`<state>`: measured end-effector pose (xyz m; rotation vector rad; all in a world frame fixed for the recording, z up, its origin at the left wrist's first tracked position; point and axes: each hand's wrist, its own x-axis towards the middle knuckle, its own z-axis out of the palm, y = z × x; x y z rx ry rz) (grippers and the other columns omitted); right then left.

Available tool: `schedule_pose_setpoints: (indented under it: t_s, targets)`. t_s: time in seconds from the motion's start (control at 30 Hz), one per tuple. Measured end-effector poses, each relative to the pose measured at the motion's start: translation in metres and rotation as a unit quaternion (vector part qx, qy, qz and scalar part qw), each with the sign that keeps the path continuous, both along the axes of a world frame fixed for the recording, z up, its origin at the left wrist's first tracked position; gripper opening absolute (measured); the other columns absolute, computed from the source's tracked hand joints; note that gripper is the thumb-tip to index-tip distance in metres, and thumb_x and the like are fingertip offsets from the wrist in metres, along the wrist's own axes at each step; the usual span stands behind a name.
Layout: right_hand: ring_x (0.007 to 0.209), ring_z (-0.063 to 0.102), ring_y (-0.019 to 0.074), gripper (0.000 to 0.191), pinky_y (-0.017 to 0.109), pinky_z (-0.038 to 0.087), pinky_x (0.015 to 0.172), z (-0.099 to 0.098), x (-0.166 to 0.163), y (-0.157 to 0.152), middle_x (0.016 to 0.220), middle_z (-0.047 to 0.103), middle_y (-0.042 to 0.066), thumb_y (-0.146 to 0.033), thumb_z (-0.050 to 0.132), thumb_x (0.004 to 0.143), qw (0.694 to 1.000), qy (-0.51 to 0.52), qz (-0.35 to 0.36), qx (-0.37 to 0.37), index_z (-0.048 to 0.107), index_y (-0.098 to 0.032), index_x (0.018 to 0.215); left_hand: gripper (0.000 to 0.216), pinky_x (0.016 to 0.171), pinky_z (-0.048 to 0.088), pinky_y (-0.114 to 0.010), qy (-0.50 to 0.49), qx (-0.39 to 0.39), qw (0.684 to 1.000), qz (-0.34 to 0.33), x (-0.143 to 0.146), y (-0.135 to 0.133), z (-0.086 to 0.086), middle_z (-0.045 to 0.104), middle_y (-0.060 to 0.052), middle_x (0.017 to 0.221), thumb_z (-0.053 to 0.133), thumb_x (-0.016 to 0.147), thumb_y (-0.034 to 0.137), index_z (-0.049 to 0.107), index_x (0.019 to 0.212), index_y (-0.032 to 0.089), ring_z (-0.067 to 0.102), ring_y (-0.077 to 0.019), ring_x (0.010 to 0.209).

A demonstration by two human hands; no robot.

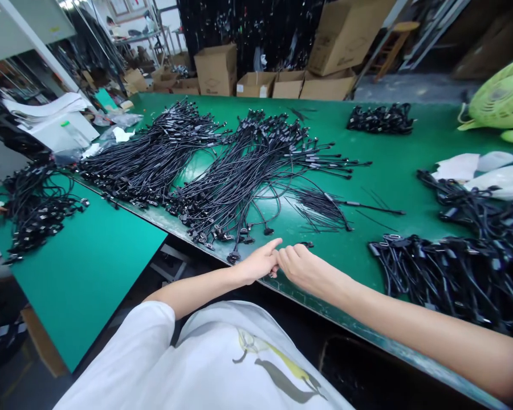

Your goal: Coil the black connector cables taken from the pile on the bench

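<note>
At the near edge of the green worktop (pixel 410 154), left hand (pixel 256 266) and right hand (pixel 297 265) meet, fingers bent; cannot tell whether either pinches anything. Black cables (pixel 235 176): 2 large loose heaps just beyond the hands, 1 small bundle (pixel 380 118) farther back. Thin black strips (pixel 318 206): 1 bunch, uncounted. Fan (pixel 507 94): 1. Carton (pixel 216 68) markings: too small to read.

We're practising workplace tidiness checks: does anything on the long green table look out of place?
Mildly, yes. A few loose thin black strips lie strewn apart from their pile, and crumpled white wrapping sits against the bundled black cables, looking like leftover litter. Nothing looks clearly spilled or damaged.
</note>
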<state>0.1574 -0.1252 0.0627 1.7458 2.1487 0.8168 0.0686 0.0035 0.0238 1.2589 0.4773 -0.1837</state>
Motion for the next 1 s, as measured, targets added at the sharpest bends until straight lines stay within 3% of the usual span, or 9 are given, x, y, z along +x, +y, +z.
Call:
schedule_pose_setpoints:
  t_s: [0.1, 0.23, 0.37, 0.47, 0.6, 0.7, 0.8, 0.9, 1.0]
  targets:
    - [0.057, 0.042, 0.0193, 0.025, 0.034, 0.022, 0.057, -0.005, 0.013, 0.009, 0.061, 0.051, 0.008, -0.003, 0.043, 0.08, 0.995, 0.085, -0.059, -0.017, 0.062, -0.013, 0.069, 0.032, 0.061, 0.035, -0.024, -0.051, -0.008, 0.998, 0.045, 0.007, -0.006, 0.0, 0.045, 0.006, 0.062, 0.051, 0.079, 0.013, 0.064, 0.109, 0.013, 0.041, -0.0086, 0.059]
    - [0.061, 0.05, 0.0175, 0.021, 0.031, 0.024, 0.058, -0.004, 0.017, 0.022, 0.068, 0.061, 0.008, -0.013, 0.044, 0.087, 0.941, 0.283, -0.184, 0.029, 0.062, -0.014, 0.076, 0.017, 0.071, 0.038, -0.026, -0.112, -0.061, 0.981, 0.15, 0.02, -0.003, 0.005, 0.05, 0.002, 0.069, 0.056, 0.083, 0.029, 0.06, 0.075, 0.015, 0.043, -0.0106, 0.069]
    - [0.075, 0.059, 0.0169, 0.029, 0.026, 0.034, 0.065, -0.005, 0.009, 0.025, 0.085, 0.069, 0.006, -0.029, 0.038, 0.095, 0.792, 0.539, -0.252, 0.135, 0.062, -0.018, 0.085, 0.027, 0.091, 0.04, -0.03, -0.183, 0.014, 0.964, 0.193, 0.017, 0.013, 0.016, 0.056, -0.005, 0.095, 0.059, 0.085, 0.041, 0.068, 0.09, 0.016, 0.051, -0.0172, 0.096]
    - [0.068, 0.056, 0.0151, 0.03, 0.025, 0.036, 0.063, -0.005, 0.015, 0.021, 0.073, 0.064, 0.001, -0.034, 0.038, 0.093, 0.704, 0.652, -0.254, 0.118, 0.057, -0.019, 0.074, 0.024, 0.095, 0.039, -0.03, -0.259, 0.171, 0.949, 0.05, 0.003, 0.026, 0.025, 0.052, -0.005, 0.097, 0.055, 0.086, 0.033, 0.074, 0.091, 0.019, 0.051, -0.0176, 0.099]
    - [0.061, 0.048, 0.0132, 0.031, 0.025, 0.029, 0.059, 0.001, 0.017, 0.013, 0.065, 0.056, 0.001, -0.033, 0.041, 0.093, 0.761, 0.571, -0.273, 0.145, 0.048, -0.018, 0.066, 0.023, 0.082, 0.04, -0.029, -0.222, 0.219, 0.942, -0.125, -0.006, 0.029, 0.022, 0.05, -0.001, 0.078, 0.052, 0.084, 0.025, 0.074, 0.084, 0.019, 0.048, -0.0143, 0.079]
    - [0.066, 0.048, 0.0139, 0.027, 0.027, 0.027, 0.061, 0.006, 0.003, 0.011, 0.069, 0.058, 0.003, -0.023, 0.04, 0.093, 0.853, 0.437, -0.236, 0.158, 0.052, -0.018, 0.069, 0.026, 0.071, 0.038, -0.027, -0.142, 0.126, 0.981, -0.036, 0.001, 0.028, 0.011, 0.047, 0.0, 0.068, 0.054, 0.084, 0.033, 0.068, 0.073, 0.014, 0.043, -0.0129, 0.07]
    - [0.066, 0.048, 0.0152, 0.026, 0.03, 0.025, 0.061, 0.007, -0.009, 0.01, 0.069, 0.06, 0.004, -0.015, 0.039, 0.092, 0.9, 0.344, -0.216, 0.159, 0.057, -0.018, 0.073, 0.052, 0.062, 0.035, -0.026, -0.117, 0.035, 0.992, 0.003, 0.01, 0.033, 0.008, 0.043, 0.001, 0.064, 0.042, 0.09, 0.055, 0.067, 0.073, 0.012, 0.037, -0.0109, 0.061]
    - [0.068, 0.053, 0.0153, 0.025, 0.027, 0.029, 0.062, 0.004, -0.007, 0.007, 0.076, 0.065, 0.005, -0.019, 0.04, 0.093, 0.874, 0.417, -0.211, 0.129, 0.06, -0.017, 0.078, 0.057, 0.059, 0.03, -0.025, -0.149, -0.006, 0.989, 0.02, 0.009, 0.04, 0.019, 0.041, 0.002, 0.064, 0.053, 0.083, 0.066, 0.071, 0.082, 0.011, 0.033, -0.0091, 0.06]
    - [0.067, 0.055, 0.014, 0.029, 0.024, 0.033, 0.062, 0.0, 0.004, 0.005, 0.075, 0.065, 0.002, -0.028, 0.04, 0.095, 0.786, 0.571, -0.22, 0.092, 0.057, -0.019, 0.074, 0.058, 0.06, 0.031, -0.026, -0.178, 0.052, 0.983, 0.0, 0.002, 0.039, 0.031, 0.042, 0.001, 0.062, 0.056, 0.081, 0.068, 0.072, 0.076, 0.012, 0.033, -0.0093, 0.059]
